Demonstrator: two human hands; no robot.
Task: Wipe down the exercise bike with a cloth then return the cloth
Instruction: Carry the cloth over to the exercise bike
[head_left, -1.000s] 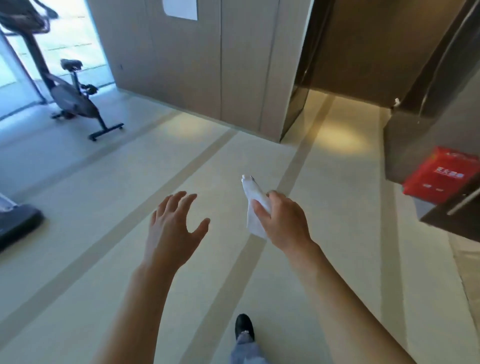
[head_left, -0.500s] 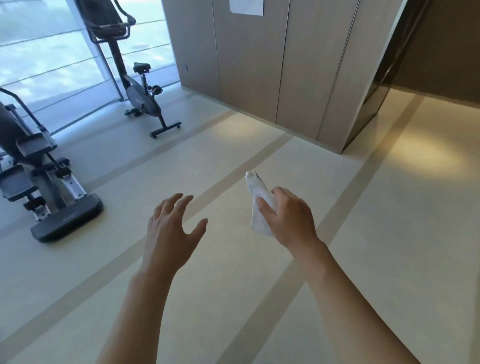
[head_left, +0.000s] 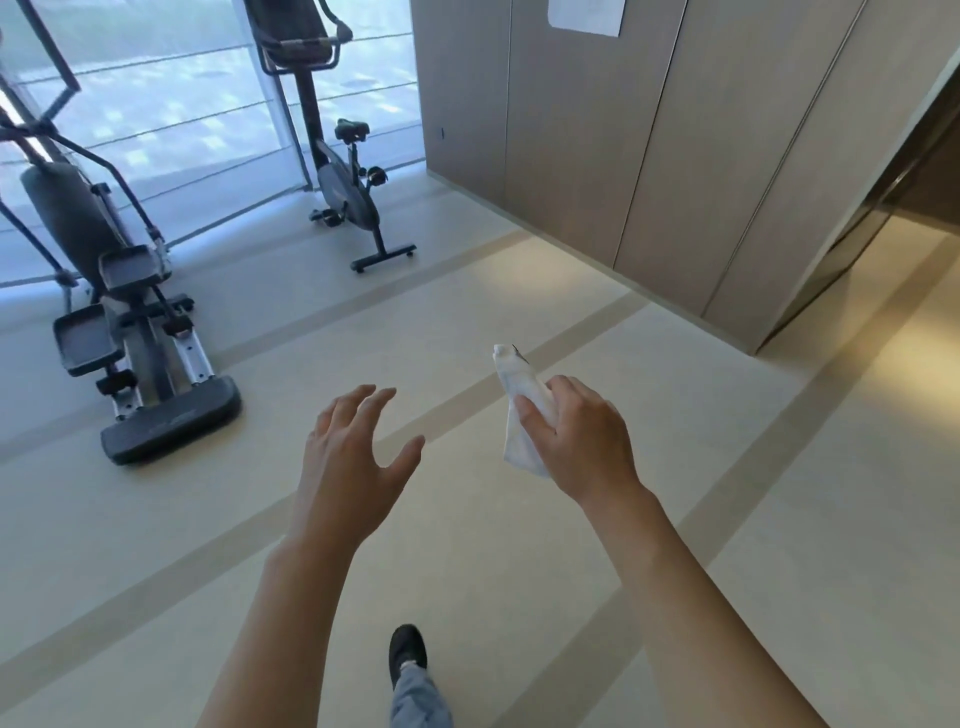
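- Right hand (head_left: 576, 441): fingers and thumb curled round white cloth (head_left: 519, 410), held out in front at mid-frame. Left hand (head_left: 358, 457): fingers spread and relaxed, holding nothing.
- Grip and hand poses unchanged vs 1 s ago; what changed is the view. It has swung left, so the red box seen at the right edge is gone from frame.
- Shoe (head_left: 408, 652) forward on floor (head_left: 779, 519); person appears mid-stride.
- Cloth: folded/bunched, upper end sticks up past the fingers, small dark mark at tip. Looks dry; can't confirm.
- Elliptical machine (head_left: 130, 322) near left, newly in frame.
- Exercise bike (head_left: 337, 171): further back by window, beside wall panels (head_left: 597, 156), well apart from hands. Dark frame, saddle, pedals, base bar visible. Now larger and more central.
- Judgement: approach phase; wiping not begun.
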